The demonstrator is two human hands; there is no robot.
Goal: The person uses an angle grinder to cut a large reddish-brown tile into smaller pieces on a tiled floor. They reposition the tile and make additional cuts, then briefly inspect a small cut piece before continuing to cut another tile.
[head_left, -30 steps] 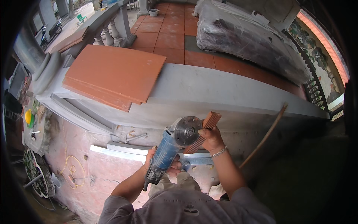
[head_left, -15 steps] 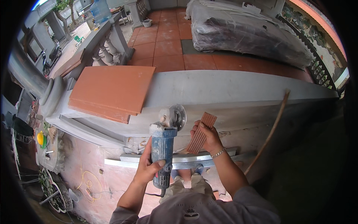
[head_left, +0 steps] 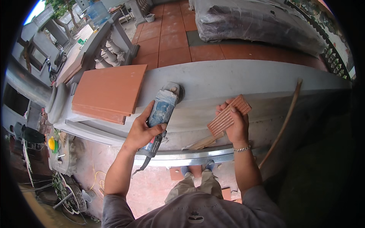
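Left hand [head_left: 142, 133] wrapped round angle grinder [head_left: 162, 109], 9 o'clock of view; right hand [head_left: 238, 127] gripping grooved terracotta strip [head_left: 226, 118], 3 o'clock, apparently already cut; terrace floor [head_left: 173, 42], 12 o'clock, mostly tiled, one grey patch [head_left: 204, 40] seemingly left.

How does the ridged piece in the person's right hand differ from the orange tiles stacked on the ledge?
The ridged piece is a small, narrow strip; the stacked tiles are broad and far larger. The piece shows a grooved face; the tiles' top looks smooth. The piece is held in the right hand, while the tiles lie on the grey ledge. Both are reddish orange.
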